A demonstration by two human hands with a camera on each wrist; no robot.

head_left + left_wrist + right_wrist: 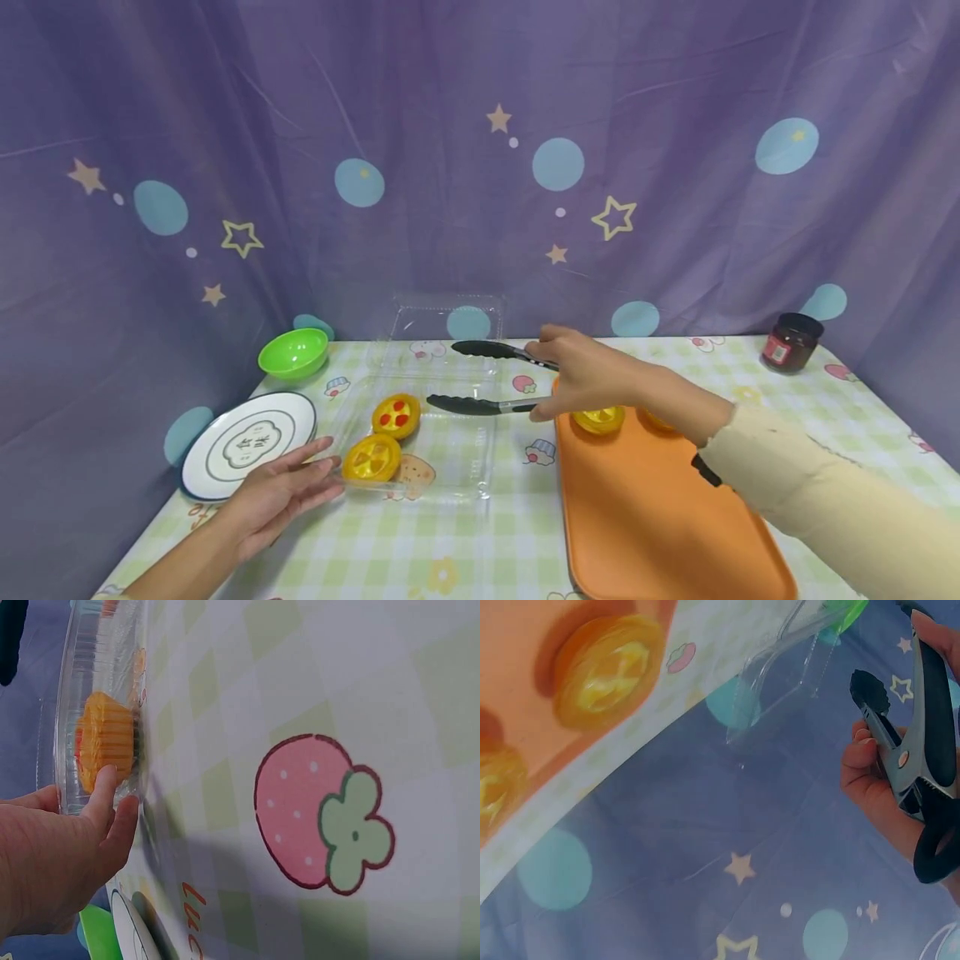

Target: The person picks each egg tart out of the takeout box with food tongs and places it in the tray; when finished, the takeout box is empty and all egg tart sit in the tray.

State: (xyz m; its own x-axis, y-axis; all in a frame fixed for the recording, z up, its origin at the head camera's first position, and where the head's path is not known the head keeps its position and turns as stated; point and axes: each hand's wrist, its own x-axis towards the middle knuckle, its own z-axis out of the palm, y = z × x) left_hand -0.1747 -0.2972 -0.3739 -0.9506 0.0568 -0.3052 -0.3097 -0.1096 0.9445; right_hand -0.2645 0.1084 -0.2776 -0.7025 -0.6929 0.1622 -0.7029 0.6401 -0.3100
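My left hand (pixel 281 498) is at the left front corner of a clear plastic box (pixel 450 492), its fairly straight fingers touching the wall. Inside the box lie two toy egg tarts: one with red pieces on top (pixel 396 416), the other with yellow pieces (pixel 372 458). My right hand (pixel 581 371) grips black-tipped metal tongs (pixel 468 406) above the box's right side. The arms of the tongs are spread, with nothing between the tips. More tarts (pixel 611 671) sit on the orange tray (pixel 637 517), partly behind my right forearm in the head view.
The box's clear lid (pixel 442 321) stands raised at the back. A white plate (pixel 202 467) and a green bowl (pixel 294 354) are on the left. A dark jar (pixel 792 342) stands at the far right. Purple curtain (pixel 450 250) hangs behind the checked tablecloth (pixel 360 542).
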